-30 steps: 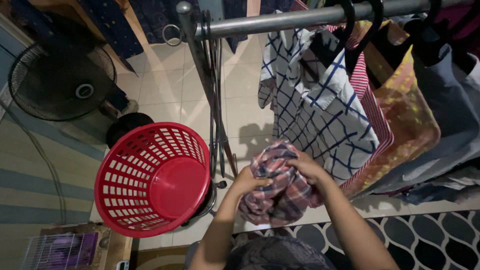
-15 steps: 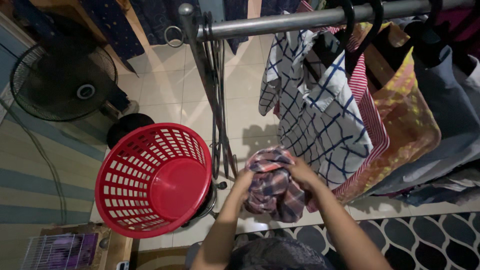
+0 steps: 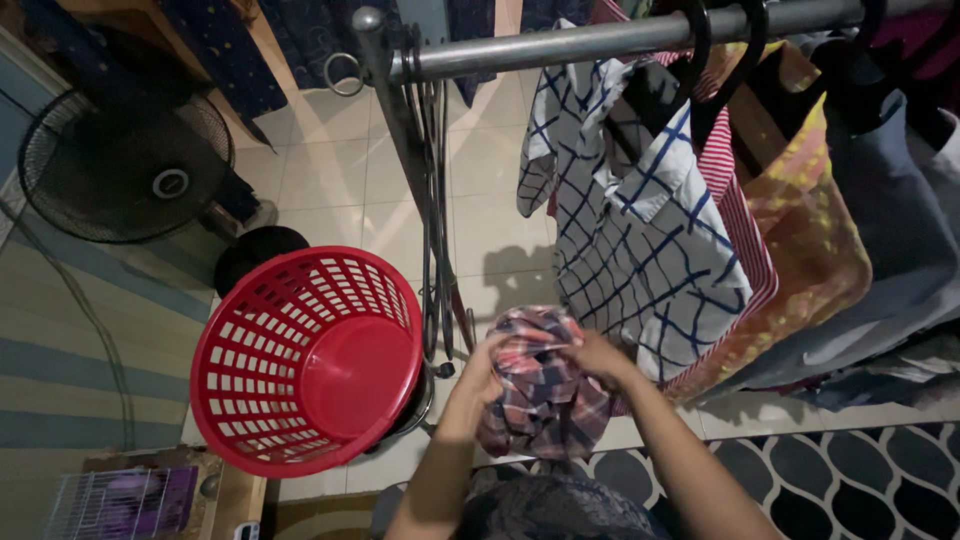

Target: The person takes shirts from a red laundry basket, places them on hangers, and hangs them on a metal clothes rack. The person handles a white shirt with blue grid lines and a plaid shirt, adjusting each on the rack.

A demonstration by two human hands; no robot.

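Beside a red basket [image 3: 305, 360], both hands [image 3: 540, 360] bunch a plaid shirt [image 3: 545, 395].

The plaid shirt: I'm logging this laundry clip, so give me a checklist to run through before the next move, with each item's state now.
1. Both hands on the plaid shirt: ok; left hand and right hand grip its bunched top.
2. Shirt off the floor: ok, it hangs between the hands.
3. Shirt opened out: not ok, bunched.
4. Free hanger on the rail: cannot tell.
5. Room on the rail: ok, bare stretch left of the checked shirt.
6. Red basket within reach: ok, to the left and empty.
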